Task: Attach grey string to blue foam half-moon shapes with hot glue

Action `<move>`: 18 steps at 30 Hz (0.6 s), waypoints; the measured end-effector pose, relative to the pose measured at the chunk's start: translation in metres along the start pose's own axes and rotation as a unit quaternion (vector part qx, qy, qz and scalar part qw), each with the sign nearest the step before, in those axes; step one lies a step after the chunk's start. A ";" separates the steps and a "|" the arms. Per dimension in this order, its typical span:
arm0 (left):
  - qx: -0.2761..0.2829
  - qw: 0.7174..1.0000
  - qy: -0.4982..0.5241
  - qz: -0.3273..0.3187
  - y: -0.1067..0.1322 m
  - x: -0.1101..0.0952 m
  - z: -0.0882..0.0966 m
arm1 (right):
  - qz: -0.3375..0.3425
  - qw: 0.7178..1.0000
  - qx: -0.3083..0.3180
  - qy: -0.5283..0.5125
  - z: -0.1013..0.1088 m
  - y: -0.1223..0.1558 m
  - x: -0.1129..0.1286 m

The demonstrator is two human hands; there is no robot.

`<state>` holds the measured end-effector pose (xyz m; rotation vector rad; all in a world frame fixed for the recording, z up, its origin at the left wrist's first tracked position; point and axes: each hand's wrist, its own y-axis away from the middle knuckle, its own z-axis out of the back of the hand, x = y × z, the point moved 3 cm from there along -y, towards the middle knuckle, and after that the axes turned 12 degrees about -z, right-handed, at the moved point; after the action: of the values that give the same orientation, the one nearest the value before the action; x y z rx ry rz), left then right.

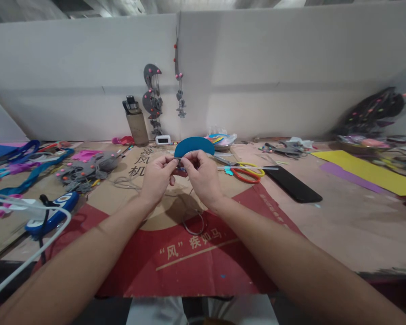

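Teal half-round felt piece (194,145), left of the scissors (246,174) — left hand (157,178) and right hand (201,174) pinch its lower edge.

Fingertips (173,164) mostly cover a tiny dark piece (180,169), too small to identify.

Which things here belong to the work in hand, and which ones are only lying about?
In hand: blue felt piece, pinched by left hand and right hand; thin cord below.
Lying about: scissors, black phone, water bottle, yellow sheet.
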<state>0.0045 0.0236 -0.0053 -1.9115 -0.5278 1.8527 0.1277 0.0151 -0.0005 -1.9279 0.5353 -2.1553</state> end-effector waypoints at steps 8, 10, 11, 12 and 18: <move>-0.004 0.998 0.064 0.015 0.001 -0.004 -0.005 | -0.053 0.998 0.002 -0.041 0.001 -0.003 -0.004; -0.003 0.997 0.074 0.023 0.002 -0.004 -0.006 | -0.060 0.997 0.009 -0.056 0.001 -0.003 -0.005; -0.004 0.997 0.079 0.027 0.002 -0.004 -0.006 | -0.062 0.996 0.012 -0.062 0.000 -0.003 -0.005; -0.004 0.996 0.082 0.031 0.002 -0.004 -0.006 | -0.064 0.995 0.014 -0.068 0.001 -0.003 -0.005; 0.001 0.995 0.089 0.042 0.002 -0.004 -0.007 | -0.073 0.994 0.018 -0.080 0.001 -0.003 -0.004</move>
<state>0.0112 0.0196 -0.0034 -2.1003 -0.3933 1.7102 0.1295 0.0193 -0.0024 -2.1581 0.3340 -2.0520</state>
